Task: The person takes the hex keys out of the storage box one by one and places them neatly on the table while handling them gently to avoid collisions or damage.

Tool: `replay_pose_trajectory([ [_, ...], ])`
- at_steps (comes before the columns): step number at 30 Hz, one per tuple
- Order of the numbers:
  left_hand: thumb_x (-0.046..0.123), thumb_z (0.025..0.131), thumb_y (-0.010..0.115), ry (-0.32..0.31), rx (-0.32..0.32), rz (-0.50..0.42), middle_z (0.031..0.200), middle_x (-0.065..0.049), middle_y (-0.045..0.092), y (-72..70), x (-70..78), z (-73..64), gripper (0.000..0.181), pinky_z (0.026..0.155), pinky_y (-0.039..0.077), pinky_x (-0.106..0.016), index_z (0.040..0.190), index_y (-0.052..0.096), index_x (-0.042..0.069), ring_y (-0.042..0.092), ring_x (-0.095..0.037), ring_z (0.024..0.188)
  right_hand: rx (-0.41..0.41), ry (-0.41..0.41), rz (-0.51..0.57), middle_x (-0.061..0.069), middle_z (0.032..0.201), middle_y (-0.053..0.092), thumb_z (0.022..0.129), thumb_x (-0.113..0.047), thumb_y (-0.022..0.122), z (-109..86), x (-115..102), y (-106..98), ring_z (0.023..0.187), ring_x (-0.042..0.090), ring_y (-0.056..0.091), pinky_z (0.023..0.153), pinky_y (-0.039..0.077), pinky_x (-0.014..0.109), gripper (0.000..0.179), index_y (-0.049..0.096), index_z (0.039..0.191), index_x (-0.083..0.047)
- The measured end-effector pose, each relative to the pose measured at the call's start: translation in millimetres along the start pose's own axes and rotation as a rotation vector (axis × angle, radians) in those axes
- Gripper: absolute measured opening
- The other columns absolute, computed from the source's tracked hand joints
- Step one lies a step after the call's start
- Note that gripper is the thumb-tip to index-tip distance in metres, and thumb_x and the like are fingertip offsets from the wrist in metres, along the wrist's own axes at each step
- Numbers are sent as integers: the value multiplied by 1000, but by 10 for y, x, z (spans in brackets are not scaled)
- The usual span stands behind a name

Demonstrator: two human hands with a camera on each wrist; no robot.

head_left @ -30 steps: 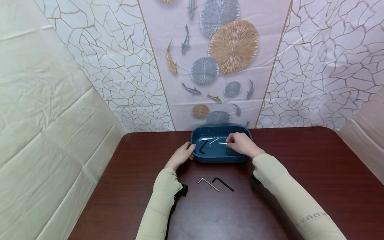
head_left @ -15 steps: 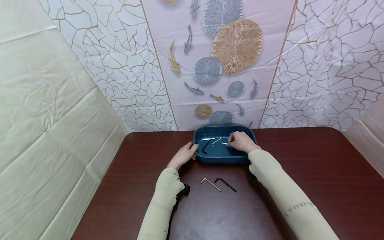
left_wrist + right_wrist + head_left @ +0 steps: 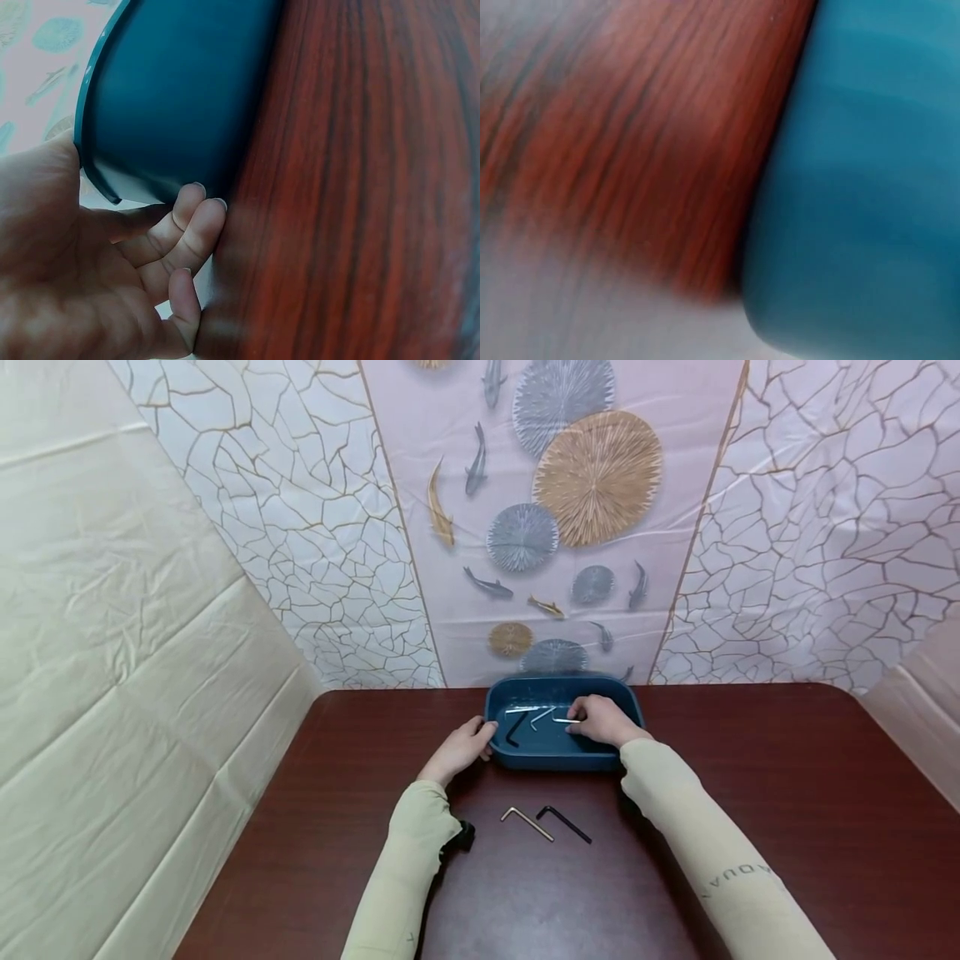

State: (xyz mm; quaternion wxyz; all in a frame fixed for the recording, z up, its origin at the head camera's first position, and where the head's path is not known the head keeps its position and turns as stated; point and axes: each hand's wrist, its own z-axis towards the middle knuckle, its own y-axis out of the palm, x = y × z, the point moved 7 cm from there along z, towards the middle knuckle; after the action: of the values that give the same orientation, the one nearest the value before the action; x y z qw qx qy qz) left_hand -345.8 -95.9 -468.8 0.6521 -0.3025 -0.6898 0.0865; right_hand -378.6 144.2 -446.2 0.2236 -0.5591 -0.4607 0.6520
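Note:
A blue tray (image 3: 555, 762) stands at the table's back edge with several hex keys in it. My left hand (image 3: 462, 747) grips its left end, thumb over the rim and fingers bent against the outside wall, as the left wrist view shows. My right hand (image 3: 606, 722) reaches into the tray's right side. Its thumb and forefinger stand apart about the end of a silver hex key (image 3: 564, 720). To the left lie another silver hex key (image 3: 542, 717), a straight-looking silver piece (image 3: 517, 710) and a black hex key (image 3: 514, 732). The right wrist view shows only tray wall and table.
On the table (image 3: 360, 760) in front of the tray lie a gold-coloured hex key (image 3: 531, 825) and a black hex key (image 3: 567, 825), side by side. A patterned cloth wall (image 3: 465, 527) rises right behind the tray.
My right thumb and forefinger have spread apart, and more of the silver hex key shows between them. My left hand keeps its grip on the tray. The head view has shifted slightly.

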Motion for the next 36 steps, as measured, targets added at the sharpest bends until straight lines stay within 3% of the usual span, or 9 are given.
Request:
replay_pose_trajectory([
  [9, 41, 108, 44, -21, -3, -9, 90, -9, 65, 16, -92, 9, 44, 97, 45, -47, 133, 56, 7, 63, -22, 82, -33, -6, 6, 11, 101, 67, 94, -17, 73, 45, -39, 95, 92, 26, 62, 85, 51, 44, 19, 69, 106, -3],
  [18, 41, 108, 43, -22, -8, -13, 90, -9, 65, 18, -82, -6, 46, 98, 44, -48, 136, 54, 7, 63, -22, 82, -134, -28, 68, 3, 91, 67, 98, -17, 68, 33, -120, 192, 77, 17, 56, 76, 47, 35, 10, 71, 98, -7],
  [28, 39, 108, 42, -5, -12, -6, 90, -9, 64, 9, -13, -9, 42, 95, 45, -47, 130, 57, 6, 63, -21, 82, -159, -94, 48, 0, 71, 54, 99, -14, 65, 3, -189, 151, 63, 14, 49, 74, 44, 34, 15, 68, 86, -6],
  [36, 40, 108, 42, -4, -1, -4, 90, -9, 65, 3, 6, 2, 44, 95, 45, -46, 132, 56, 6, 63, -22, 83, -143, -118, 2, 1, 78, 60, 100, -13, 64, 44, -171, 163, 70, 14, 53, 75, 46, 34, 13, 68, 90, -7],
])
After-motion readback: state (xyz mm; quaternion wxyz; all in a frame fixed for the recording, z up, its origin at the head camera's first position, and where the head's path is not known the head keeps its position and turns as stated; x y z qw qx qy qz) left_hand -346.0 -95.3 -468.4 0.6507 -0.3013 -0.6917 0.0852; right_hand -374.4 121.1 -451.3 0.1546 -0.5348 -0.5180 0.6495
